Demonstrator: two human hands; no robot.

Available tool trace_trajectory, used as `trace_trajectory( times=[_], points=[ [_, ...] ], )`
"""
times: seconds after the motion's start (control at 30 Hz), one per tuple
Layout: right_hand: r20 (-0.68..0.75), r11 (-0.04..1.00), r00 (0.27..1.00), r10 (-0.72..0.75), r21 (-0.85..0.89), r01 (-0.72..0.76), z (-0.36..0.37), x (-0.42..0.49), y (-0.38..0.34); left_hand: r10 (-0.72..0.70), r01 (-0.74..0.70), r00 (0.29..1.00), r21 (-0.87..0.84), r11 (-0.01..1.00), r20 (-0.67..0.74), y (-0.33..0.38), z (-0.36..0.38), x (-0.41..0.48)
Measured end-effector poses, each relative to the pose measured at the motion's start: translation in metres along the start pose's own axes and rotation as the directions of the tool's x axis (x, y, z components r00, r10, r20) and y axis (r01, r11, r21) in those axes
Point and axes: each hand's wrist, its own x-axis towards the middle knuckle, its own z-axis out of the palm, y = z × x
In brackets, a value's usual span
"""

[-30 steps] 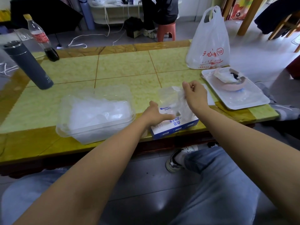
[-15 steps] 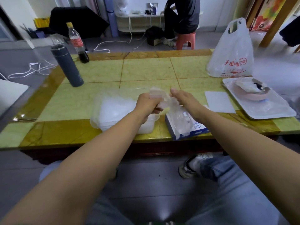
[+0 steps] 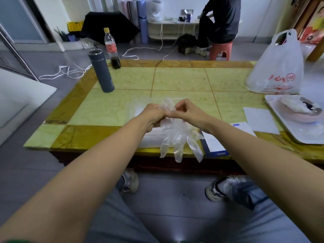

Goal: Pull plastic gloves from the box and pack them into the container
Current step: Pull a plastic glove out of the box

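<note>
Plastic glove point(image 3: 177, 137) at frame centre, cuff pinched between left hand point(image 3: 154, 113) and right hand point(image 3: 187, 109), hanging above the desk point(image 3: 175, 79).

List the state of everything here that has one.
Thin clear plastic glove: held up, fingers hanging down.
Left hand: gripping the glove's cuff end.
Right hand: pinching the cuff end.
Blue-and-white cardboard glove box: lying flat, partly hidden.
Clear plastic container: mostly hidden behind the left arm.
Dark grey flask: upright.
Plastic cola bottle: upright, capped, nearly empty.
</note>
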Motion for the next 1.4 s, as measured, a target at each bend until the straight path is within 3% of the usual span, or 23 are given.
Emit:
trace_trajectory(
  times=[0.13, 0.23, 0.3, 0.37, 0.47, 0.57, 0.7, 0.83, 1.0, 1.07, 1.2, 1.4],
  points=[
    [0.038, 0.991, 0.999, -0.036, -0.130, 0.041, 0.010, 0.001, -0.004, 0.010, -0.010, 1.000, 0.033, 0.999, -0.007, 0.001, -0.001, -0.001],
    [-0.037, 0.992, 0.999, 0.014, -0.127, -0.018, 0.006, 0.002, -0.002, 0.013, -0.013, 1.000, 0.036, 0.999, 0.003, 0.000, -0.009, 0.001],
    [-0.102, 0.996, 0.991, 0.087, 0.002, -0.087, 0.000, 0.004, 0.000, 0.009, -0.009, 1.000, 0.023, 1.000, -0.025, -0.001, -0.016, 0.006],
    [-0.119, 0.965, 0.980, 0.162, 0.226, -0.132, -0.004, 0.005, -0.002, -0.029, 0.022, 0.998, -0.108, 0.994, -0.062, 0.000, -0.022, 0.007],
    [-0.168, 0.889, 0.968, 0.186, 0.448, -0.093, -0.007, 0.007, -0.006, -0.077, 0.069, 0.997, -0.283, 0.957, -0.019, 0.001, -0.032, 0.010],
    [-0.192, 0.779, 0.963, 0.191, 0.626, -0.029, -0.005, 0.011, -0.007, -0.080, 0.105, 0.992, -0.291, 0.951, 0.098, 0.003, -0.036, 0.011],
    [-0.186, 0.641, 0.947, 0.261, 0.767, -0.026, 0.002, 0.015, -0.010, -0.186, 0.212, 0.974, -0.243, 0.947, 0.128, -0.005, -0.039, 0.017],
    [-0.161, 0.717, 0.947, 0.280, 0.691, -0.094, 0.009, 0.015, -0.005, -0.157, 0.155, 0.988, -0.223, 0.963, 0.010, -0.017, -0.038, 0.026],
    [-0.302, 0.813, 0.893, 0.334, 0.572, -0.111, -0.001, 0.018, 0.005, 0.095, -0.115, 0.986, -0.140, 0.984, -0.140, -0.016, -0.042, 0.027],
    [-0.341, 0.851, 0.884, 0.318, 0.514, -0.108, -0.005, 0.019, 0.008, 0.201, -0.208, 0.962, -0.016, 0.978, -0.184, -0.015, -0.043, 0.028],
    [-0.432, 0.930, 0.871, 0.233, 0.361, -0.070, -0.010, 0.023, 0.012, 0.324, -0.291, 0.943, 0.289, 0.912, -0.073, -0.021, -0.049, 0.036],
    [-0.544, 0.981, 0.839, -0.028, 0.145, 0.127, -0.007, 0.029, 0.011, 0.319, -0.311, 0.945, 0.499, 0.809, 0.070, -0.028, -0.044, 0.051]
  ],
)
